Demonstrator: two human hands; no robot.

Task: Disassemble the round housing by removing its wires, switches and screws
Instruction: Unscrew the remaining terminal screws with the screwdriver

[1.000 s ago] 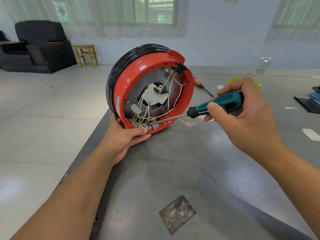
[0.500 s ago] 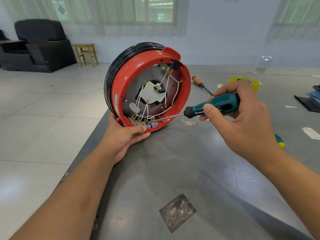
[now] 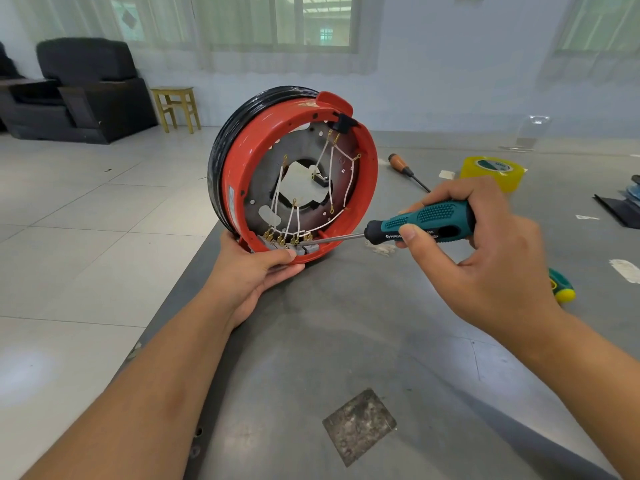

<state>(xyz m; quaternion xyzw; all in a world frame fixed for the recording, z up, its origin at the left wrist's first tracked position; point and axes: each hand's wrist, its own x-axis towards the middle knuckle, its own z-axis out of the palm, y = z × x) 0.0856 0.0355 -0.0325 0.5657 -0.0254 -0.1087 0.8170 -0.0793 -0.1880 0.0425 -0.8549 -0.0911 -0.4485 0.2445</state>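
The round red housing [image 3: 235, 174] with a black outer ring stands on edge on the grey table [image 3: 346, 341], its open side facing me. White wires [image 3: 330, 161] run across its metal plate to a row of grey switches with brass terminals [image 3: 284, 242] at the bottom rim. My left hand [image 3: 252, 275] grips the bottom rim, thumb beside the switches. My right hand [image 3: 485, 258] holds a teal-handled screwdriver [image 3: 426, 221]; its tip touches the terminals at the switch row.
An orange-handled screwdriver [image 3: 401, 166] and a yellow tape roll [image 3: 491, 171] lie behind the housing. A green-and-yellow tool handle [image 3: 561, 289] pokes out by my right wrist. Paper scraps lie at right. The table's left edge runs diagonally beside my left arm.
The housing has shifted slightly left and tilted, and my view has shifted, showing the tape roll. The screwdriver tip stays at the switch row; my right hand sits a little lower.
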